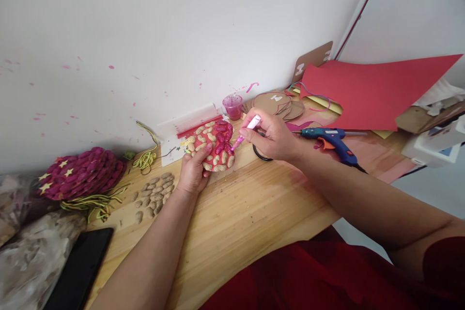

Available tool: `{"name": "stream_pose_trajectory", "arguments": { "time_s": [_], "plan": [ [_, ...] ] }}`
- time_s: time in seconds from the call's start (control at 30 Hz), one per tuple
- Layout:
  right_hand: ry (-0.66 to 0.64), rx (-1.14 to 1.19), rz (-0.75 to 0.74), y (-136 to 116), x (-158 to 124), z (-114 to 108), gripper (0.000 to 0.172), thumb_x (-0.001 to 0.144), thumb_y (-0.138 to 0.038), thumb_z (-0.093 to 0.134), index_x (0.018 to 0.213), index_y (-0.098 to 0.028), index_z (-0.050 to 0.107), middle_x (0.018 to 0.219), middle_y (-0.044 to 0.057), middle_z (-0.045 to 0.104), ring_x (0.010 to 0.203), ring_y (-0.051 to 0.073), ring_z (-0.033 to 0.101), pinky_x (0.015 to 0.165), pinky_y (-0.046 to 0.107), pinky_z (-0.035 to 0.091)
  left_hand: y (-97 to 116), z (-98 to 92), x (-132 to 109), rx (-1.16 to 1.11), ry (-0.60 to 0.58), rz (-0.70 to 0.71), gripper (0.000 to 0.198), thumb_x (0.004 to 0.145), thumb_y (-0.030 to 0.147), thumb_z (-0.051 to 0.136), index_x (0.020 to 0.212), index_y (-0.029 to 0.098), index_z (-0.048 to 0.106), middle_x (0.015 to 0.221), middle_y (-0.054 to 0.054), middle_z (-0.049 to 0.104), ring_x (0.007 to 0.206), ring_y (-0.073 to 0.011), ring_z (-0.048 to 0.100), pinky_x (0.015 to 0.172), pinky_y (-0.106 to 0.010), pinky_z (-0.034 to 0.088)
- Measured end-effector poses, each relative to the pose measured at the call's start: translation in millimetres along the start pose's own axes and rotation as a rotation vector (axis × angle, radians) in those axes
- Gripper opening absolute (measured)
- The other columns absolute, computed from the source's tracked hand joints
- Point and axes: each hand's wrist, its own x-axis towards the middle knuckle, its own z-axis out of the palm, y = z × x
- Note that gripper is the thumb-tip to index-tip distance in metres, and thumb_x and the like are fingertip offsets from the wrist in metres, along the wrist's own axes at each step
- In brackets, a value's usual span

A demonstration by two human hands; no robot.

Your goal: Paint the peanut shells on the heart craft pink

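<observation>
one wooden desk (250, 218) lies beneath the left grip (195, 170), closed on a red peanut-studded disc (208, 158); the right grip (267, 136) pinches a pink-and-white pen-like tool (255, 121), its tip at the disc; loose peanuts (156, 197) lie beside the left grip.

We have passing room over the near tabletop (254, 213), loose peanuts (157, 197) in our way at left, glue gun (336, 139) at right, wall (218, 24) beyond.

The disc (214, 149) is red, the peanuts (222, 138) on it part tan, part magenta; the pen (253, 122) white and pink, the glue gun (337, 141) blue and orange, the worktop (232, 223) pale wood-grained, the wall (232, 24) white, splashed pink
</observation>
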Motion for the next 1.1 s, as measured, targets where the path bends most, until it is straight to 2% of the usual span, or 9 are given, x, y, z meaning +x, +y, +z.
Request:
{"name": "stream_pose_trajectory", "arguments": {
  "time_s": [0.2, 0.33, 0.53, 1.0, 1.1],
  "plan": [
    [0.006, 0.044, 0.002, -0.5, 0.4, 0.2, 0.014, 0.092, -0.030, 0.064, 0.088, -0.021, 0.054, 0.069, -0.004, 0.054, 0.059, 0.011, 0.047, 0.056, 0.026, 0.036, -1.6, -1.1, 1.1, 0.010, -0.004, 0.007, 0.034, 0.059, 0.032, 0.090, 0.068, 0.015, 0.063, 0.052, 0.004, 0.055, 0.033, -0.0043, 0.036, 0.025, -0.016, 0.018],
    [0.010, 0.005, -0.007, -0.2, 0.6, 0.4, 0.013, 0.093, -0.028, 0.063, 0.088, -0.021, 0.054, 0.067, -0.005, 0.051, 0.057, 0.010, 0.044, 0.055, 0.026, 0.034, -1.6, -1.1, 1.0, 0.000, -0.003, 0.007, 0.034, 0.058, 0.031, 0.091, 0.069, 0.014, 0.064, 0.053, 0.004, 0.057, 0.033, -0.0046, 0.038, 0.025, -0.016, 0.018],
    [0.006, 0.084, 0.019, 2.6, 0.7, 3.0, 0.015, 0.093, -0.031, 0.064, 0.090, -0.021, 0.053, 0.071, -0.004, 0.054, 0.059, 0.010, 0.047, 0.055, 0.026, 0.036, -2.2, -2.7, 0.9, 0.018, 0.003, 0.006, 0.034, 0.059, 0.032, 0.091, 0.066, 0.014, 0.063, 0.050, 0.004, 0.055, 0.032, -0.0047, 0.037, 0.026, -0.016, 0.018],
    [0.086, 0.016, 0.008, 2.5, -1.4, 5.7, 0.013, 0.093, -0.030, 0.063, 0.090, -0.021, 0.054, 0.069, -0.004, 0.054, 0.058, 0.011, 0.046, 0.055, 0.025, 0.035, -2.1, 0.7, -2.4, 0.075, -0.014, 0.009, 0.037, 0.060, 0.036, 0.089, 0.061, 0.016, 0.058, 0.047, 0.004, 0.052, 0.032, -0.0052, 0.036, 0.027, -0.017, 0.018],
    [0.033, -0.006, -0.027, -3.7, -1.9, 4.9, 0.013, 0.094, -0.029, 0.062, 0.087, -0.021, 0.054, 0.068, -0.004, 0.055, 0.057, 0.010, 0.046, 0.055, 0.025, 0.035, -1.0, 3.8, -4.7, 0.090, -0.007, 0.021, 0.037, 0.059, 0.036, 0.089, 0.062, 0.016, 0.059, 0.048, 0.004, 0.053, 0.032, -0.0052, 0.035, 0.027, -0.018, 0.019]
  ]
}}
